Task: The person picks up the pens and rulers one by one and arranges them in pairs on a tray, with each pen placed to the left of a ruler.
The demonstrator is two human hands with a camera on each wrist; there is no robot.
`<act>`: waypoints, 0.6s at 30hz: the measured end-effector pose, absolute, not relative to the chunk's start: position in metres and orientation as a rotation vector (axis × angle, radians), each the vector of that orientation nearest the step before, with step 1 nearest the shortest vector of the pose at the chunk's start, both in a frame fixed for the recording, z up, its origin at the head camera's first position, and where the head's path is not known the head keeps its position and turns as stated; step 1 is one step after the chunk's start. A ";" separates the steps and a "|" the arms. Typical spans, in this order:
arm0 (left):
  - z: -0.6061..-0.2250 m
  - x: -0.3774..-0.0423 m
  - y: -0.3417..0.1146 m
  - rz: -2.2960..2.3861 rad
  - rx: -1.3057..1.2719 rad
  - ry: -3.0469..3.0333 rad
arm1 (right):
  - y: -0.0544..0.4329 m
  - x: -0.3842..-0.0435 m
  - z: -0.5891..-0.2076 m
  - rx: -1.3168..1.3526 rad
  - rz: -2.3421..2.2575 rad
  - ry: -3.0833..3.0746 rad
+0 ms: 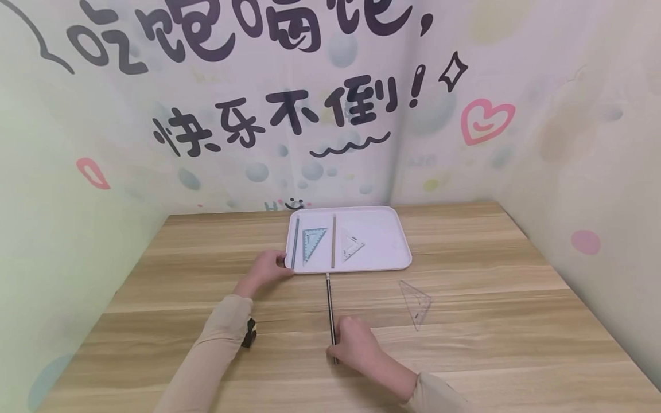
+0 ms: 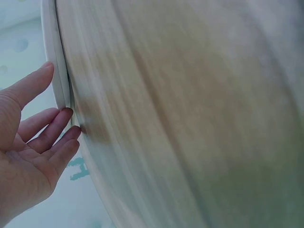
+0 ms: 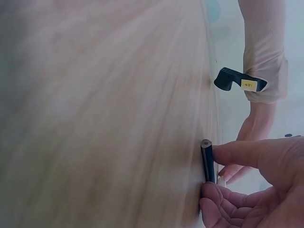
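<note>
A dark pencil [image 1: 330,307] lies lengthwise at the lower centre of the frame, its pale upper tip just beside the front edge of a white tray. The right hand [image 1: 356,344] pinches it near its lower end between thumb and fingers; the right wrist view shows the flat end with a round core at its centre. The left hand [image 1: 265,268] touches the near left corner of the white tray [image 1: 384,241], thumb and fingers spread apart along the rim. The two hands are well apart.

The tray, a rounded rectangle, sits just below the centre of the frame. In it, from left to right, are a blue-grey pencil [image 1: 295,244] along the left rim, a blue set square [image 1: 308,241], a brown pencil [image 1: 333,241] and a small clear set square [image 1: 353,248]. Another see-through set square [image 1: 417,304] lies directly on the worktop, right of the right hand and below the tray's right corner.

The wood-grain worktop [image 1: 490,258] fills the lower half. Both arms wear beige sleeves [image 1: 212,350], with a black device [image 1: 250,334] at the left wrist. Behind rises a pale wall [image 1: 439,172] with bold dark Chinese lettering, spots and a pink heart at upper right.
</note>
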State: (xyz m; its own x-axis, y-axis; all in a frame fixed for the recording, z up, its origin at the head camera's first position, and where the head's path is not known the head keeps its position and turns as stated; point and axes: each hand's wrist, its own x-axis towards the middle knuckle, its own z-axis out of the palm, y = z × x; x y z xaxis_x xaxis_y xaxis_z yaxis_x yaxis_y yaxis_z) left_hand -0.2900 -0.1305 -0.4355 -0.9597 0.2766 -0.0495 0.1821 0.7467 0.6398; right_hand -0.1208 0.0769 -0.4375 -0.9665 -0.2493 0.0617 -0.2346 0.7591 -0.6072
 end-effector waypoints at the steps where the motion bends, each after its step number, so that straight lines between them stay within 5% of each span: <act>1: -0.435 -0.290 -0.130 1.007 0.362 2.800 | 0.077 -0.121 -0.438 -0.397 -1.010 2.926; 18: -0.434 -0.289 -0.130 1.014 0.382 2.795 | 0.078 -0.123 -0.437 -0.298 -1.070 2.923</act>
